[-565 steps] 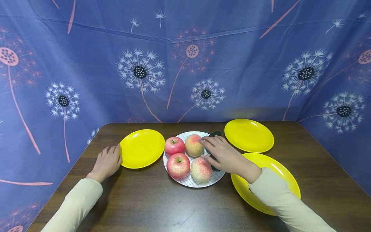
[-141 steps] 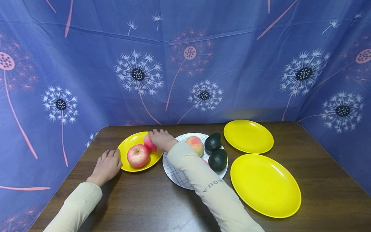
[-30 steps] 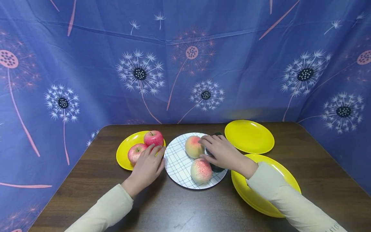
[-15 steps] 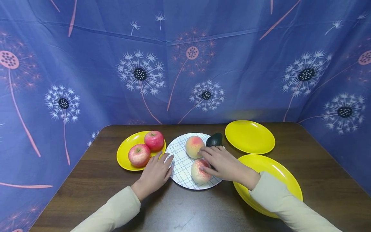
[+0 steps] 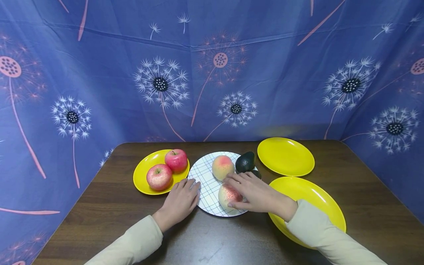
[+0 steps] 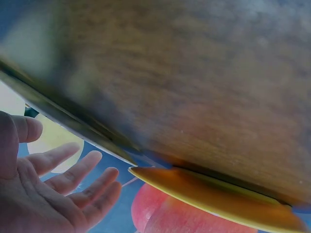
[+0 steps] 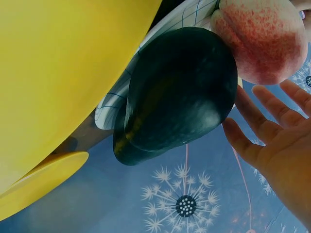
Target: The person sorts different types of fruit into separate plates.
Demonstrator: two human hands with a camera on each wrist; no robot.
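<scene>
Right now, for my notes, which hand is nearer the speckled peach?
Right: the right hand is at the right side of the speckled peach; the left hand is farther, by the left rim of the checked plate.

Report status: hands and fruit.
Left hand at checked plate's left edge. Right hand over nearer peach, contact unclear. Dark avocado close beside that peach.

Your head camera looks forward and down; your wrist cameras look from close. Head's middle and right wrist's upper right share one round, red-speckled cream peach.
</scene>
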